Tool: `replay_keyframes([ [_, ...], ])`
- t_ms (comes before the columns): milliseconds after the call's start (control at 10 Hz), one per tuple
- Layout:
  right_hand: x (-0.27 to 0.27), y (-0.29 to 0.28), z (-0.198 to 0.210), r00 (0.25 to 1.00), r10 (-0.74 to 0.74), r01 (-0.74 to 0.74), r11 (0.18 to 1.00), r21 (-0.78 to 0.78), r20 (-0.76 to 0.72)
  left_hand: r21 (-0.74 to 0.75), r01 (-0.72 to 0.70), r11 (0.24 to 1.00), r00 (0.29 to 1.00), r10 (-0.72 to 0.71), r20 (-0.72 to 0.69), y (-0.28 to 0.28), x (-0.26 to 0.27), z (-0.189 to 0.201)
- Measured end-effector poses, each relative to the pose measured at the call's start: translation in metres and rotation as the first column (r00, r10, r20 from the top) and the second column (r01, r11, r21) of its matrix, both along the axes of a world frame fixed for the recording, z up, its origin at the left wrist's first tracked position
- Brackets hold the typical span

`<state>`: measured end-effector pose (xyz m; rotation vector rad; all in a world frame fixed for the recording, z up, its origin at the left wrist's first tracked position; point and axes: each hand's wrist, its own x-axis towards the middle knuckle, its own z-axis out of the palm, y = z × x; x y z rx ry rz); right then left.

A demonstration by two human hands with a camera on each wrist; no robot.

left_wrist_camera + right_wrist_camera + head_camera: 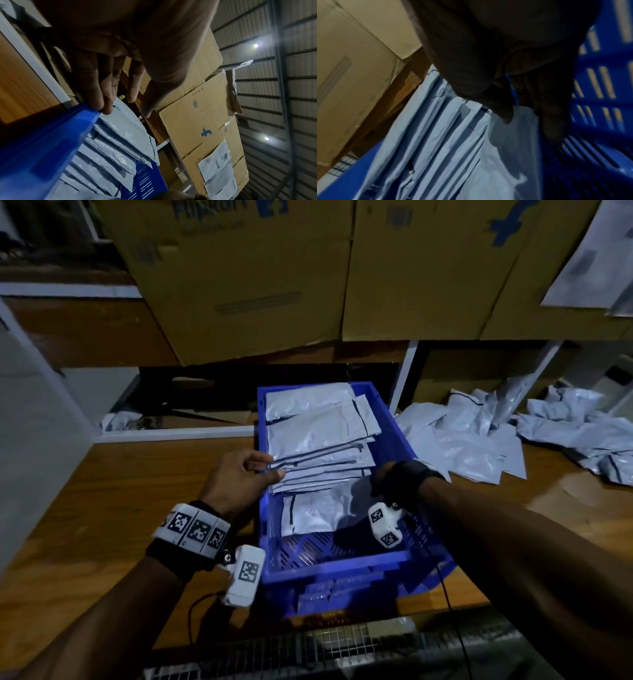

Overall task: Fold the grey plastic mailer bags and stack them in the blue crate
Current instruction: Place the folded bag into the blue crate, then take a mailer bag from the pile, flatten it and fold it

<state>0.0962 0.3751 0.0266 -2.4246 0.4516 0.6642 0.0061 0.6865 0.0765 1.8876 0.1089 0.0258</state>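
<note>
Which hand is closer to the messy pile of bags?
Right. The right hand is inside the crate, beside the pile; the left hand is at the crate's far side.

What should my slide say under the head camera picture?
Two hands tidy folded grey mailer bags in a blue crate.

Big brown cardboard boxes (pixel 246 278) stand in a row at the back, and one has blue letters on it. A white printed paper (pixel 589 258) is stuck on the box at the right. The wooden table (pixel 102 501) is brown and shiny. A wire mesh (pixel 342 642) runs along its near edge. In the left wrist view, two small bright lights (pixel 256 45) shine on a ribbed metal roof (pixel 300 94).
</note>
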Motion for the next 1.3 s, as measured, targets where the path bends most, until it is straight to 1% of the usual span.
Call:
replay_keyframes([
  [100, -0.021, 0.018, 0.028, 0.949, 0.31, -0.274, 0.898, -0.345, 0.053, -0.007, -0.007, 1.0, 1.0, 0.007, -0.005, 0.0, 0.0, 0.001],
  [200, -0.017, 0.024, 0.023, 0.947, 0.32, -0.298, 0.887, -0.353, 0.005, -0.005, -0.008, 1.0, 1.0, 0.008, -0.011, 0.002, 0.004, 0.0],
  [300, -0.012, 0.029, 0.02, 0.908, 0.406, -0.411, 0.814, -0.41, -0.105, -0.007, 0.001, 1.0, 1.0, -0.001, 0.017, 0.003, 0.004, 0.0],
  [400, -0.013, 0.026, 0.026, 0.933, 0.351, -0.357, 0.865, -0.354, -0.083, -0.009, 0.015, 1.0, 0.999, -0.015, 0.042, 0.003, 0.005, -0.002],
  [500, -0.009, 0.024, 0.033, 0.949, 0.312, -0.311, 0.91, -0.275, -0.042, -0.023, 0.019, 1.0, 0.999, -0.018, 0.031, 0.004, 0.006, -0.002],
  [600, 0.007, 0.019, 0.021, 0.944, 0.318, -0.33, 0.929, -0.17, -0.091, -0.053, 0.03, 0.998, 0.999, -0.029, 0.025, 0.002, 0.008, 0.0],
  [800, 0.007, 0.023, 0.004, 0.931, 0.354, -0.363, 0.925, -0.112, -0.088, -0.019, 0.059, 0.998, 0.998, -0.058, 0.033, 0.002, 0.01, 0.002],
  [900, 0.017, 0.014, 0.0, 0.968, 0.252, -0.248, 0.962, -0.112, 0.02, -0.015, 0.071, 0.997, 0.997, -0.07, 0.026, 0.002, 0.008, 0.004],
  [1000, -0.003, 0.022, 0.05, 0.978, 0.182, -0.17, 0.978, -0.117, 0.102, -0.022, 0.094, 0.995, 0.995, -0.093, 0.019, -0.003, 0.002, 0.011],
  [1100, -0.025, 0.027, 0.1, 0.981, 0.051, -0.069, 0.994, 0.089, 0.186, -0.04, 0.131, 0.991, 0.991, -0.13, 0.04, -0.015, -0.012, 0.027],
  [1200, -0.047, 0.01, 0.136, 0.972, -0.094, 0.025, 0.953, 0.301, 0.215, -0.084, 0.152, 0.985, 0.985, -0.144, 0.098, -0.033, -0.031, 0.048],
  [1300, -0.078, -0.02, 0.166, 0.957, -0.135, 0.033, 0.929, 0.369, 0.256, -0.117, 0.2, 0.973, 0.974, -0.184, 0.135, -0.06, -0.055, 0.065],
])
